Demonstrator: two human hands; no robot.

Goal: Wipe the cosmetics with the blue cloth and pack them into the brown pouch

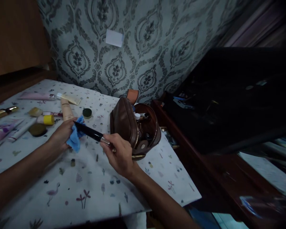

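My left hand (62, 133) is closed around a crumpled blue cloth (74, 137) above the table. Held in my right hand (120, 152) is a slim black cosmetic stick (91, 132) with a silver band near my fingers. Its far tip meets the cloth; its near end is hidden by my grip, so I cannot tell its exact kind. Just beyond my right hand stands a brown makeup bag (122, 121), unzipped, with small cosmetics inside. A beige tube (66, 109) lies beyond my left hand, near a round dark-green lid (87, 113).
The table (105, 197) has a white printed cover. At its left lie a pink tube (35, 96), a cream tube (70, 99), a yellow-capped bottle (48, 120), a round dark compact (37, 129) and a purple-white tube (4, 129). A large black object (235, 95) stands at right.
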